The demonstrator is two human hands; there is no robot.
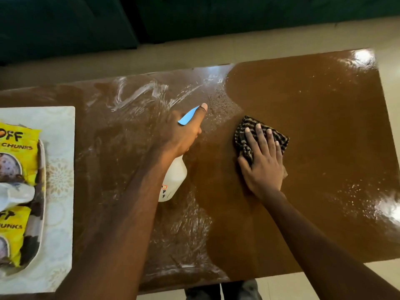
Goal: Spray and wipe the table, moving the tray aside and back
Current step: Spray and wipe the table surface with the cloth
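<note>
Closest to me on the left is the tray [42,187], sitting on a pale placemat [60,152] at the left end of the tabletop [313,137]. It has yellow snack packets [17,152] in it, and its long side runs away from me. So it's parked aside, well apart from both hands, with the left one nearer to it.

Next up, the left hand [184,133] is wrapped round the neck of the white spray bottle [174,178], with a finger lying along the blue trigger and the nozzle pointing away. The right hand [263,167] is flat with straight fingers, pressing the striped cloth [243,146] onto the tabletop just right of the bottle.

A bit further out there's a patch of droplets [223,100], ahead and to the left of the cloth, between it and the nozzle. My guess is the right hand is the one to sweep up-left through that. Smeary streaks [138,94] cover the left half. Beyond the far edge there's floor, then a dark sofa [65,22].
</note>
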